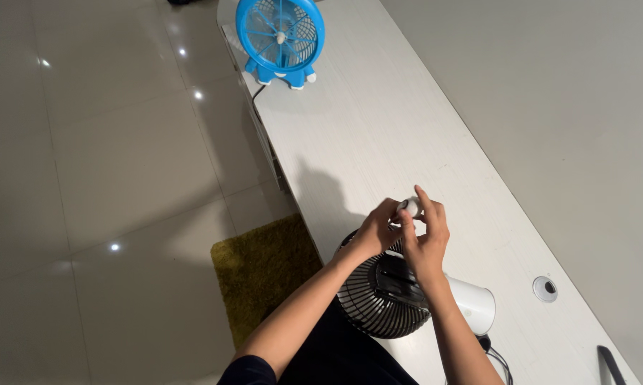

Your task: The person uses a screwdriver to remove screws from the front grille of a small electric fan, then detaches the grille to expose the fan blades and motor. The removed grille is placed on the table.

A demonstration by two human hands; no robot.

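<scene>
A black desk fan [382, 296] with a wire grille and a white base [475, 303] lies on the white table [378, 135] near its front edge. Just above the fan, my left hand [376, 232] and my right hand [426, 239] meet. Both pinch a small white cap-like piece [410, 207] between their fingertips. The piece is mostly hidden by the fingers. My forearms reach up from the bottom of the view across the fan's grille.
A small blue fan [280, 37] stands upright at the table's far end, its cord dropping off the left edge. A round cable hole [545, 288] sits at the right. A dark yellow-green mat [264, 274] lies on the tiled floor. A black object [611, 363] shows at bottom right.
</scene>
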